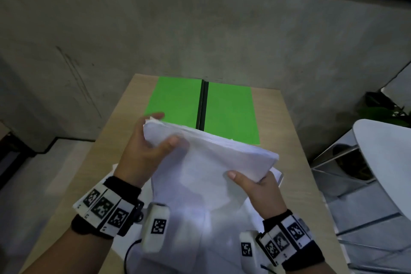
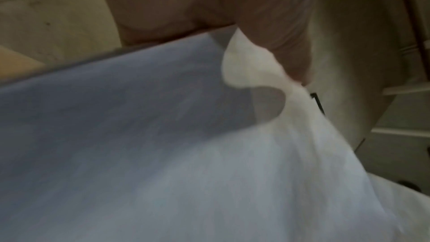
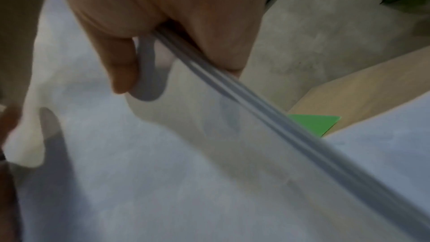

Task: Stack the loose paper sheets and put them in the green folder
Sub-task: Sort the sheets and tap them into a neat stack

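The stack of paper sheets [image 1: 209, 162] is held above the table [image 1: 289, 131], pinched at its far left corner by the left hand [image 1: 142, 153] and at its right edge by the right hand [image 1: 260, 189]. The green folder [image 1: 229, 111] is laid open just beyond the stack.

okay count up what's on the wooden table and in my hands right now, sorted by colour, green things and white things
Green: 1, the open green folder lying flat on the table.
White: 1 held stack of paper sheets, gripped by the left hand and the right hand; more loose white sheets lie beneath, too overlapped to count singly.
Total: 2 countable things, plus the uncounted sheets.
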A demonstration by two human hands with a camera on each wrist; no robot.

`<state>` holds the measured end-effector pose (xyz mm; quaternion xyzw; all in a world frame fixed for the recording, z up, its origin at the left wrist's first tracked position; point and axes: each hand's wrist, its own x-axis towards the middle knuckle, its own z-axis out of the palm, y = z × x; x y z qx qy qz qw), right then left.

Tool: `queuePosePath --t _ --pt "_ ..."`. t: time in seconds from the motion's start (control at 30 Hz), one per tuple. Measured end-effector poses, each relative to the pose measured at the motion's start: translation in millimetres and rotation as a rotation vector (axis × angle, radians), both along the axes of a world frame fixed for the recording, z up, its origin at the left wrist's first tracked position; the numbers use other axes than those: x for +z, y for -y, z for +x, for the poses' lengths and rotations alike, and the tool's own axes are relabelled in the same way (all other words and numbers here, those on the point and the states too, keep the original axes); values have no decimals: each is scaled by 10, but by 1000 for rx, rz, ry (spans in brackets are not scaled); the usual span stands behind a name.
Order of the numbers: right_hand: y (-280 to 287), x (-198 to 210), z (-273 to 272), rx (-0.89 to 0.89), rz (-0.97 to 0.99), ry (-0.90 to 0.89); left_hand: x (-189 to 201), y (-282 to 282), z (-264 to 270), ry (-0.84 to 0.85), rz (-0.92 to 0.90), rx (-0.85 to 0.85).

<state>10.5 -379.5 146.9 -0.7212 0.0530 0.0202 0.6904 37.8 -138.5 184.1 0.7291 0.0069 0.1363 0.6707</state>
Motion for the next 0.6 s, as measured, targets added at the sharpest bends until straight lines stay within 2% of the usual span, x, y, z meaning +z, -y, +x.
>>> queuePosePath --t 0.03,0.1,0.17,0.23,0.33,0.43,0.5,0.6 --pt "-3 -23 -16 -30 14 10 -18 11 -39 -24 3 -26" --pt "-12 44 -42 -73 52 86 -18 28 -105 34 -19 -32" --pt "17 91 -72 -59 79 181 41 25 -156 109 -29 -15" --pt "24 74 -86 -30 86 175 19 5 -184 99 -40 -13" --pt "-6 -200 -131 -39 45 12 -373 7 -202 -148 -77 -67" --pt "-33 -500 -205 -90 2 -142 -859 66 -261 -391 -15 -25" --pt "26 -577 -207 -175 -21 -174 -1022 100 -277 -430 19 -47" --pt "284 -541 -173 -327 -50 -182 -1210 32 -243 -449 155 -186"
